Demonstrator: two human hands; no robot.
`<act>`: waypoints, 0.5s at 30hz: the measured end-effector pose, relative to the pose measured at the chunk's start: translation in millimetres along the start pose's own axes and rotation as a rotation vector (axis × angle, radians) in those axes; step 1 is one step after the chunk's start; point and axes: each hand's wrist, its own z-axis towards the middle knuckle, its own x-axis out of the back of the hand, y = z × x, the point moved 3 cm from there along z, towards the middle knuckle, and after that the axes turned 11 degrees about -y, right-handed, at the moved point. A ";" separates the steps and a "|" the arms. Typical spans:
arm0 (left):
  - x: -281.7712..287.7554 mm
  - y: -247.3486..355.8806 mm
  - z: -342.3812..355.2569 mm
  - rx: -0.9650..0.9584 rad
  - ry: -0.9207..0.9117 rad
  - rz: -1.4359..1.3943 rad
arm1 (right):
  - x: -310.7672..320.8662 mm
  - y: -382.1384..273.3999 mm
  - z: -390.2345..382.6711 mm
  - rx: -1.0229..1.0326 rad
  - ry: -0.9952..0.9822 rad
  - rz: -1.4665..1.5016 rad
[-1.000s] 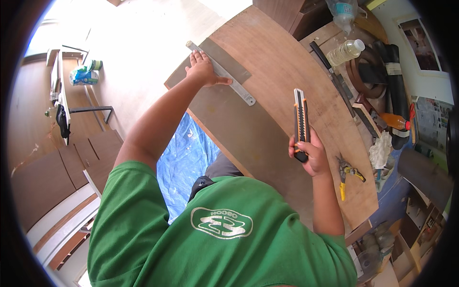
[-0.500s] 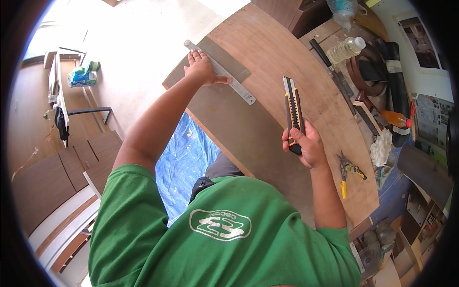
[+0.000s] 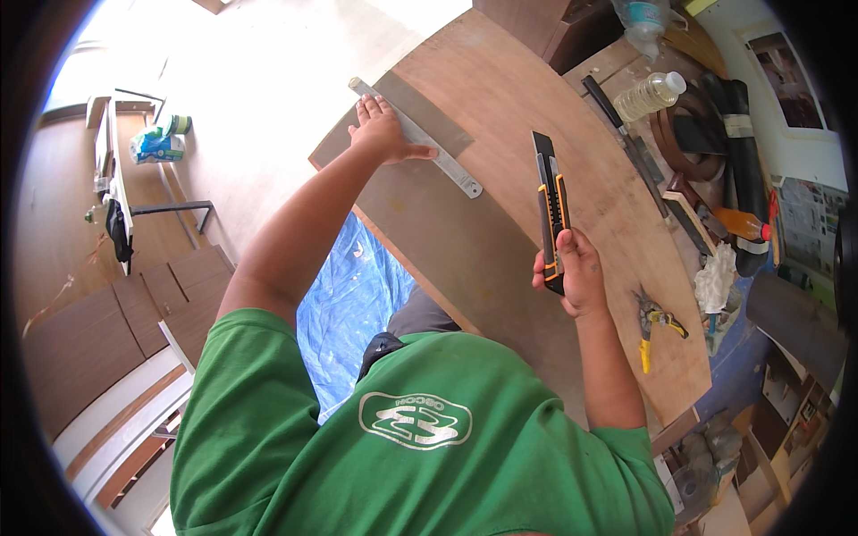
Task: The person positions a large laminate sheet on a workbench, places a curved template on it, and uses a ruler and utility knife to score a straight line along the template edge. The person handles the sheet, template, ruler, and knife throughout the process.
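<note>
My left hand (image 3: 384, 138) lies flat with its fingers stretched out, pressing on a metal ruler (image 3: 447, 163). The ruler rests aslant over a grey-brown sheet (image 3: 429, 219) on the wooden tabletop (image 3: 500, 98). To the right, my right hand (image 3: 579, 272) is wrapped round a black and orange utility knife (image 3: 552, 210). Its blade sticks out and points away from me, held up over the table and apart from the ruler. The thumb is on the knife's handle.
Yellow-handled snips (image 3: 657, 326) lie right of my right hand. Along the right side are a clear bottle (image 3: 650, 96), a long black-handled blade (image 3: 608, 105), a bottle of orange liquid (image 3: 742, 223) and a crumpled white cloth (image 3: 715, 279). A blue tarp (image 3: 353, 308) covers the floor below.
The knife has turned slightly in my right hand, and more of its blade shows beyond the handle. My left hand stays on the ruler; the whole view has shifted slightly.
</note>
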 end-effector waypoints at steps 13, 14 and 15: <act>-10.7 -6.2 -9.8 0.020 0.078 -0.092 | -44.7 -41.9 79.6 0.078 -0.104 -0.318; -11.9 -6.6 -9.4 0.019 0.091 -0.097 | -52.2 -47.0 92.4 0.080 -0.121 -0.382; -13.0 -7.1 -9.0 0.019 0.103 -0.102 | -59.8 -50.5 106.1 0.082 -0.140 -0.445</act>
